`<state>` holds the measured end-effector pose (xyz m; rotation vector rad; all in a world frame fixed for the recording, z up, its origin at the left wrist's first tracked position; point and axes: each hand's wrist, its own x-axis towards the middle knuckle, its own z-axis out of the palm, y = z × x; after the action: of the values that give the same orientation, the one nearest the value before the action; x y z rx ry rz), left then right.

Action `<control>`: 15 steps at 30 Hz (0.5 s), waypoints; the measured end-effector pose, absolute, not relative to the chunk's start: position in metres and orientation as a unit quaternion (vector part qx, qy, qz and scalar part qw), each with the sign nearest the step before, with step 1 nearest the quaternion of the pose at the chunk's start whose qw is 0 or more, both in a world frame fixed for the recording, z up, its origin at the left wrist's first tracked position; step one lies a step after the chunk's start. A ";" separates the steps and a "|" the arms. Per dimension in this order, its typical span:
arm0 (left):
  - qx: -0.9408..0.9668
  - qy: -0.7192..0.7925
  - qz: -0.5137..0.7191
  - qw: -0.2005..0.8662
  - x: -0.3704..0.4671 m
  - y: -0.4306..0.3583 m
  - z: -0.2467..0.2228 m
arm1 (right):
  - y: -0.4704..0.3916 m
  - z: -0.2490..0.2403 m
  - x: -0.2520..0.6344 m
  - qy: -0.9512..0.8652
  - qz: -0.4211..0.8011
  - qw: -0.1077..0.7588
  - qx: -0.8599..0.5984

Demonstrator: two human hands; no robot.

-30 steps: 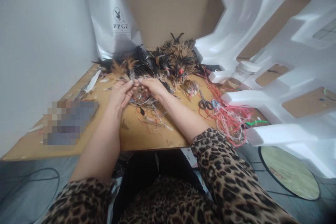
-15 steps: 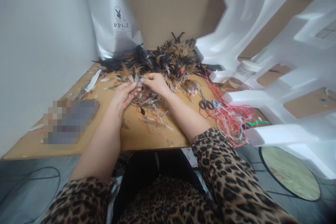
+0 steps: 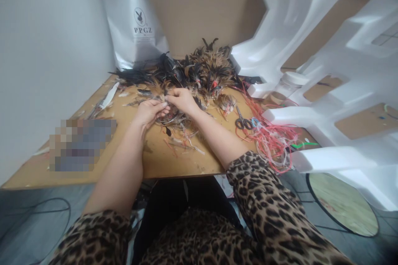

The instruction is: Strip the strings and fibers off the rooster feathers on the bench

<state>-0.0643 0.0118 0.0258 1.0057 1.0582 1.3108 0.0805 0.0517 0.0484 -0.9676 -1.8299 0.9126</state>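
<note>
My left hand (image 3: 151, 112) is closed in a pinch at the base of some brown feathers (image 3: 159, 88). Close against it, my right hand (image 3: 182, 100) pinches at the same feathers, its fingertips almost touching the left ones. The feathers' tips point up and away from me. Under and just in front of both hands lies a loose heap of feathers and scraps (image 3: 175, 121). Behind it spreads a large pile of brown and black feathers (image 3: 214, 66). One small feather bunch (image 3: 226, 103) lies right of my right hand.
Black-handled scissors (image 3: 243, 122) lie beside a tangle of red and white strings (image 3: 275, 140). White foam pieces (image 3: 311, 118) and a clear jar (image 3: 289, 85) line the right side. A silver bag (image 3: 133, 20) stands at the back left. A blurred-out object (image 3: 83, 145) is at left.
My hands have drawn slightly closer together at the feathers. The fingers of my left hand have curled in more. The grey feather between the hands shows less now.
</note>
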 end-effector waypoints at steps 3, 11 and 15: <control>0.443 0.451 0.566 0.530 -0.066 0.013 0.025 | 0.054 0.046 0.079 -0.707 0.391 0.447 -0.385; 0.335 0.411 0.686 0.498 -0.074 0.017 0.031 | 0.065 0.035 0.092 -0.770 0.279 0.356 -0.450; 0.335 0.410 0.688 0.496 -0.075 0.017 0.031 | 0.055 0.037 0.090 -0.817 0.180 0.206 -0.507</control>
<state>-0.0746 0.0168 0.0314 0.8104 0.9933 1.6676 0.0899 0.0555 0.0374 -1.4133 -2.2763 0.5019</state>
